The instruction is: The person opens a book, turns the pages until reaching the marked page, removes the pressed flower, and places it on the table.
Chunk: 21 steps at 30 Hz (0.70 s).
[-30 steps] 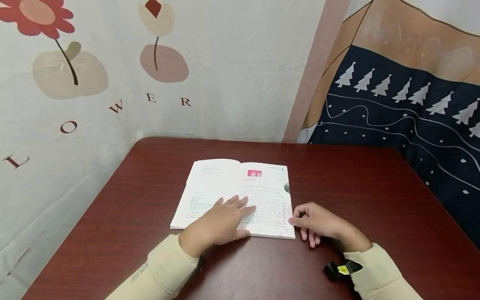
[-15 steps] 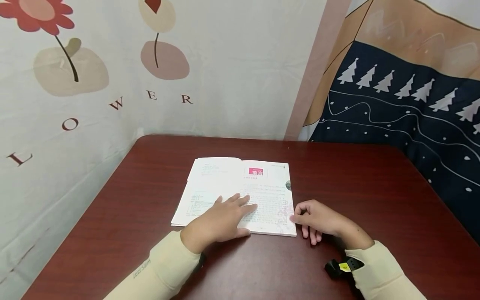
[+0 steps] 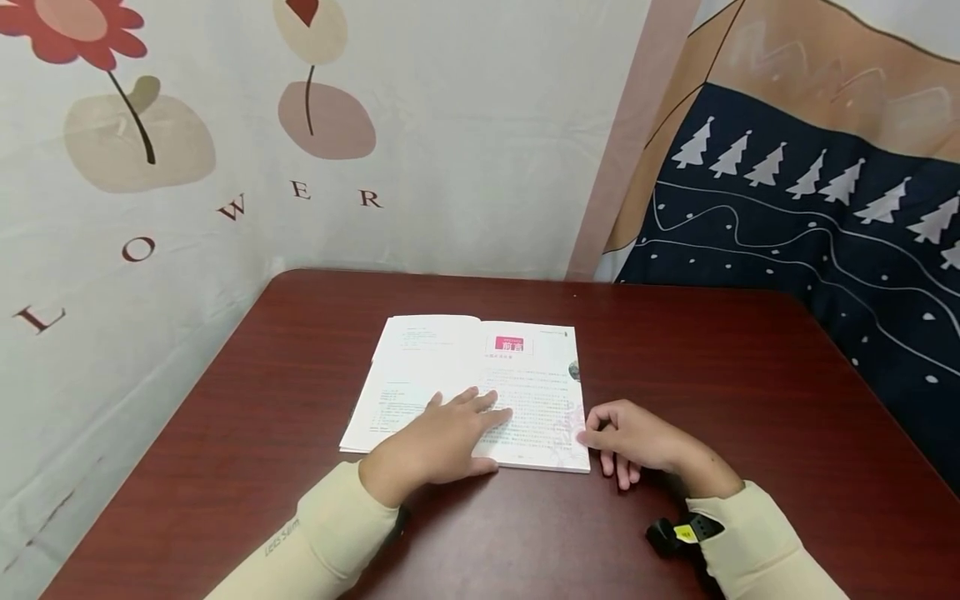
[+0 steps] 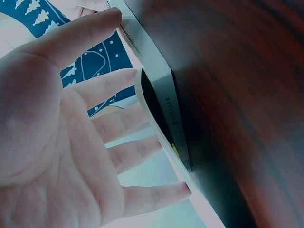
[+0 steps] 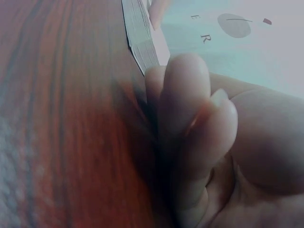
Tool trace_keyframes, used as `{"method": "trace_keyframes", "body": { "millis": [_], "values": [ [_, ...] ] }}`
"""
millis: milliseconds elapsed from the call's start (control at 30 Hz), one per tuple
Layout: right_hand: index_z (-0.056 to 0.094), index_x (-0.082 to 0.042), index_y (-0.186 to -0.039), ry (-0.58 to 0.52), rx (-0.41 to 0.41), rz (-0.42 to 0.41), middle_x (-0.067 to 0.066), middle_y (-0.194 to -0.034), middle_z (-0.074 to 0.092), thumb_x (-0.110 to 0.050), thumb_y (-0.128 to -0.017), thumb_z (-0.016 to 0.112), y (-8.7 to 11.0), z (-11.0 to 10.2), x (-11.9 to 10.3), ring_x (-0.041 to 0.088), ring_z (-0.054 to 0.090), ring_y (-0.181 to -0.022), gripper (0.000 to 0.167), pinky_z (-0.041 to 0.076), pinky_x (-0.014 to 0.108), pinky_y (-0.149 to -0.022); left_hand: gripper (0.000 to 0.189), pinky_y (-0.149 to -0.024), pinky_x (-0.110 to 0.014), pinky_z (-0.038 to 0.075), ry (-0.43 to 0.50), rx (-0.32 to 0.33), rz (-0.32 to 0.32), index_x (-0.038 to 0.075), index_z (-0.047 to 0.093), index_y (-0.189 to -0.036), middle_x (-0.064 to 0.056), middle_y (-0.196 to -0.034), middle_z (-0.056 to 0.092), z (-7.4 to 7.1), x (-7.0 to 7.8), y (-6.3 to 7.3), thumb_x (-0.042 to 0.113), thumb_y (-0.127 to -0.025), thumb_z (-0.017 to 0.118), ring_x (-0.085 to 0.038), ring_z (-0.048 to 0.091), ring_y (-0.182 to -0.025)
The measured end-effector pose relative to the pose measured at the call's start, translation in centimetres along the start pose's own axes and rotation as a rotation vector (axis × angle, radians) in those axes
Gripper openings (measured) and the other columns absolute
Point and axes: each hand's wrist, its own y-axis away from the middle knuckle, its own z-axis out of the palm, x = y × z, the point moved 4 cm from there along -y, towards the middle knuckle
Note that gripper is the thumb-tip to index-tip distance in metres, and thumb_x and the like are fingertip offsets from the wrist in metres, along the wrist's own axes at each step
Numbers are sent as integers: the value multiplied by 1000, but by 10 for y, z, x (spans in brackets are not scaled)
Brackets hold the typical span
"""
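An open book with printed pages and a pink heading box lies on the table. My left hand rests across its lower middle, fingers spread on the right page and thumb at the near edge. In the left wrist view, the straight fingers of the left hand reach over the pages, and the book's spine faces the camera. At the lower right edge of the book, thumb and bent index finger of my right hand pinch the page edge. The right wrist view shows curled fingers beside the thick page block.
The dark red wooden table extends around the book on all sides. Behind it hang a pale curtain with flower prints and a navy cloth with white trees. A black device with a yellow label sits at the right wrist.
Both hands and the book hold the same places; only the head view shifts slightly.
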Motion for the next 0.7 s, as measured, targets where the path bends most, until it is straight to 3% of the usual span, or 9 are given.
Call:
{"method": "trace_keyframes", "body": {
  "millis": [433,700],
  "values": [
    [57,1,-89,0,1,37,8,-58,63,-29,-98,65,1,-1,-1,13,58,-37,32,47,26,-37,61,-112,-68,32,-13,-8,-8,23,53,-146,-6,-158,43,-1,1,-1,41,-91,71,-33,37,-148],
    [55,3,-91,-40,-14,35,7,-58,62,-17,-104,46,1,1,-1,14,59,-38,26,46,25,-37,59,-112,-67,32,-22,-28,-17,23,51,-148,-6,-159,41,-3,2,1,40,-93,67,-32,36,-149]
  ]
}}
